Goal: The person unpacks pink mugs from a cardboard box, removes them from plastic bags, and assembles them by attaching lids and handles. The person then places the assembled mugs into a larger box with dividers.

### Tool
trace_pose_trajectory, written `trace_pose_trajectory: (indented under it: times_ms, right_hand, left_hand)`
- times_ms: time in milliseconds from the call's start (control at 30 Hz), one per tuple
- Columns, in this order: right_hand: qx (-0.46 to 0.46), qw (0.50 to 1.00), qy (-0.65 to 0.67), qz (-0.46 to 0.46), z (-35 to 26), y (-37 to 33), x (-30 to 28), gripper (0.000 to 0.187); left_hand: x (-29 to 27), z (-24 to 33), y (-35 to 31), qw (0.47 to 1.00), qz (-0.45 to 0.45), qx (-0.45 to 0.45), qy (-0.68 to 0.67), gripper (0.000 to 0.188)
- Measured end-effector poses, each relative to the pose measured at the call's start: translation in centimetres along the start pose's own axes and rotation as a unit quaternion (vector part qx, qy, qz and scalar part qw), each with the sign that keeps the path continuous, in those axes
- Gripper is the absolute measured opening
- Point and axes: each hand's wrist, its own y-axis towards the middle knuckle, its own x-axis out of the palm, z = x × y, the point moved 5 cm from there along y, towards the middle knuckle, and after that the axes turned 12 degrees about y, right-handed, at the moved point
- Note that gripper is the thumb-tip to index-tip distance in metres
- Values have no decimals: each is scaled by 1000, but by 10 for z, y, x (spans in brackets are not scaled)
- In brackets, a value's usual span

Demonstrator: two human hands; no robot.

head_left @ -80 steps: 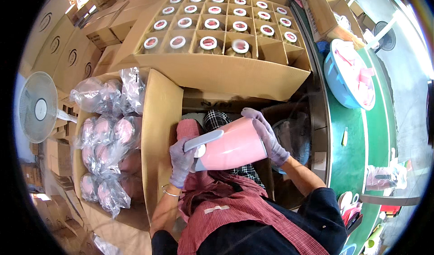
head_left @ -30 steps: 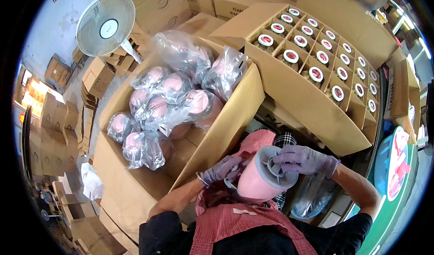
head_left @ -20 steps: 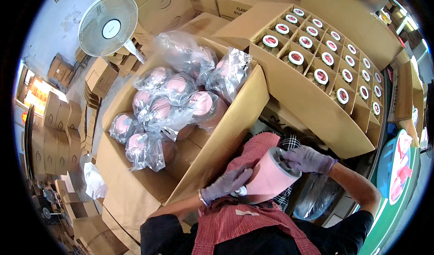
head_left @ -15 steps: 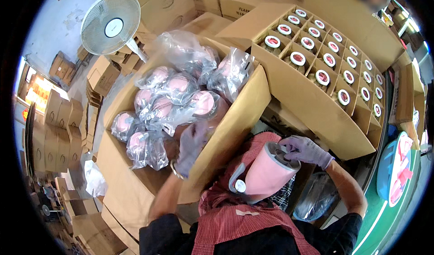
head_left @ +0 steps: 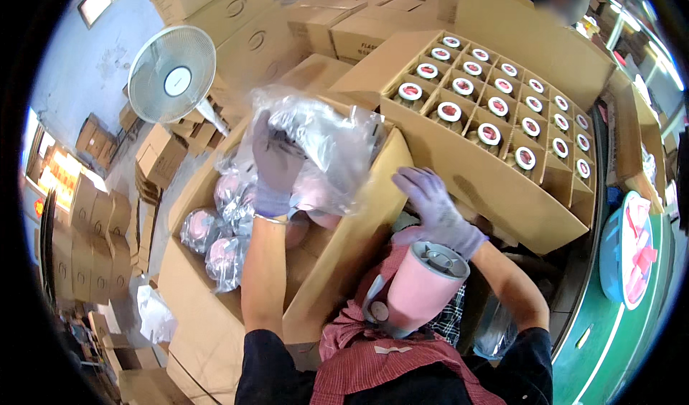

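Observation:
My left hand (head_left: pixel 276 168), in a grey-purple glove, is over the open carton (head_left: pixel 359 240) at left, its fingers closed on a crumpled clear plastic bag (head_left: pixel 323 136). The bag is partly blurred. Under it in the carton are several pink rounded pieces (head_left: pixel 228 253) wrapped in clear plastic. My right hand (head_left: pixel 434 207), gloved too, reaches toward the carton's right wall with fingers stretched out and nothing in them. Just below it, a pink flask casing (head_left: pixel 423 290) with a grey rim and a handle lies tilted in my lap, its open end up.
A divided carton (head_left: pixel 488 179) at the upper right holds several bottle-like pieces with white-rimmed round tops. A blue basket (head_left: pixel 613 258) with pink pieces stands on a green surface (head_left: pixel 610 355) at far right. A white fan (head_left: pixel 172 75) and stacked cartons (head_left: pixel 86 218) are at left.
My left hand has moved up and away from me, and now lifts a plastic bag. My right hand has left the casing's rim and moved left toward the carton wall.

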Motion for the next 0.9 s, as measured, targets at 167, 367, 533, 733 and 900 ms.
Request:
trace_pose_trajectory:
  times_ms: [167,367,533,733,900]
  right_hand:
    - [69,972,90,206,32,-3,16,69]
    - [299,772,395,398,86,-81,-23,25]
    - [311,739,435,410,94,-124,-4,26]
    - [344,889,130,274,92,-170,-39,19]
    - [398,895,-148,135,127,-236,21,22]
  left_hand:
    - [105,-50,10,971,-154,-173,-57,42]
    - [143,-126,-120,798,-254,133,529,73]
    - [140,-230,-164,844,-349,-257,318,83]
    - [31,-249,-110,943,-47,-179,278,26]
    - [31,-259,-144,883,-198,-61,421,34]
